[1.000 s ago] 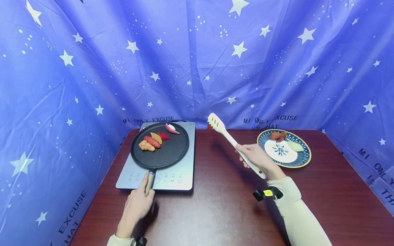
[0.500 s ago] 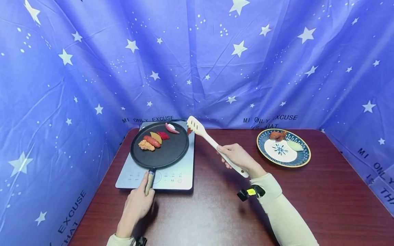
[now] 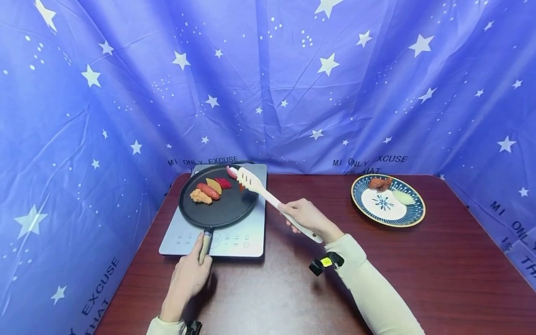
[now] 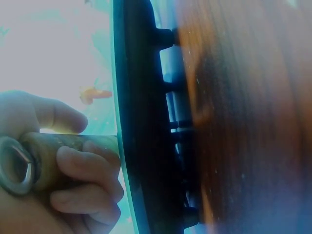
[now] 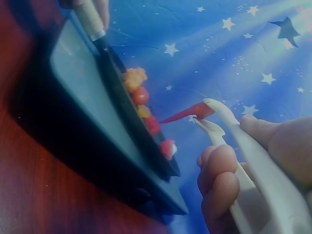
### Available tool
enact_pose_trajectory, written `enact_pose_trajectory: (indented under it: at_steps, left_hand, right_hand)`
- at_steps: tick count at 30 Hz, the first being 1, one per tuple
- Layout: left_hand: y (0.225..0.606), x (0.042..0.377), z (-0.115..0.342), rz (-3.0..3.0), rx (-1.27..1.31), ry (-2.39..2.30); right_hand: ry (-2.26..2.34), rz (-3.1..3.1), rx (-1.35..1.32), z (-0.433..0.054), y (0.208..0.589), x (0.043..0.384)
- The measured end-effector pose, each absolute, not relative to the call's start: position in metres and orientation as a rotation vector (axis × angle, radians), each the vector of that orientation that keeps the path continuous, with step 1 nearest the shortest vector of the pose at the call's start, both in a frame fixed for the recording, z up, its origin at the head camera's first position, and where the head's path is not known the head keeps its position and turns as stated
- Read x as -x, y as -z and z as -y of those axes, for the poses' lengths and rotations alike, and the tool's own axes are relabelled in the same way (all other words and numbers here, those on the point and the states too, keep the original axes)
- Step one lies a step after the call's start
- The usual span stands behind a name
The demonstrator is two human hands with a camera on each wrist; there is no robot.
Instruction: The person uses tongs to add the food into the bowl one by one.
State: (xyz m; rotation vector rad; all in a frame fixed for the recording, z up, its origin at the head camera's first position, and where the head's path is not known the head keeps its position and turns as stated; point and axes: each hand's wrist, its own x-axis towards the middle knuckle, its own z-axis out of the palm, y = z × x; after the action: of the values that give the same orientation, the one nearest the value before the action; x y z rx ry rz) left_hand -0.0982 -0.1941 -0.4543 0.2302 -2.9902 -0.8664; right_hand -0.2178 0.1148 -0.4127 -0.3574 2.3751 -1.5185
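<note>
My left hand [image 3: 190,274] grips the wooden handle [image 3: 205,246] of a flat black frying pan [image 3: 222,211]. In my right hand [image 3: 307,216] is a pair of cream tongs [image 3: 268,197], their tips over the pan's right side. The right wrist view shows the tongs pinching a red, pointed piece like a chili pepper [image 5: 187,113], held above the pan. Toy-like food lies in the pan: a crumbly golden piece [image 3: 201,196], a sausage [image 3: 209,191], a yellow wedge [image 3: 213,186], a crimson piece [image 3: 224,183] and a pink-and-white piece [image 3: 231,172], partly behind the tongs.
Under the pan is a silver induction cooker [image 3: 251,249]. At the right of the dark red table [image 3: 301,298] stands a blue-patterned plate [image 3: 418,218] with a brown fried piece [image 3: 380,184] and a pale green slice [image 3: 403,197]. A starry blue curtain [image 3: 284,125] encloses the table.
My right hand has moved left with the tongs and the red piece, from beside the plate to over the pan's right side. The left hand keeps its grip on the handle.
</note>
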Motion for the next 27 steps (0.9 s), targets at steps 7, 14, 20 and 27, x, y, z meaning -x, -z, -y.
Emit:
enact_pose_trajectory:
  at_steps: [7,14,20,27]
  left_hand:
    - [0.454,0.098,0.195,2.997,-0.223,0.866]
    - [0.453,0.098,0.196,2.992,-0.218,0.847]
    - [0.452,0.097,0.195,2.995,-0.222,0.865]
    - [0.452,0.097,0.194,3.0,-0.226,0.881]
  right_hand:
    - [1.305,-2.576,0.439,-0.109,0.418,0.221]
    - [1.214,-2.641,0.476,-0.1,0.415,0.223]
    - [1.189,-2.67,0.528,-0.091,0.414,0.226]
    - [1.17,-2.697,0.568,-0.084,0.415,0.231]
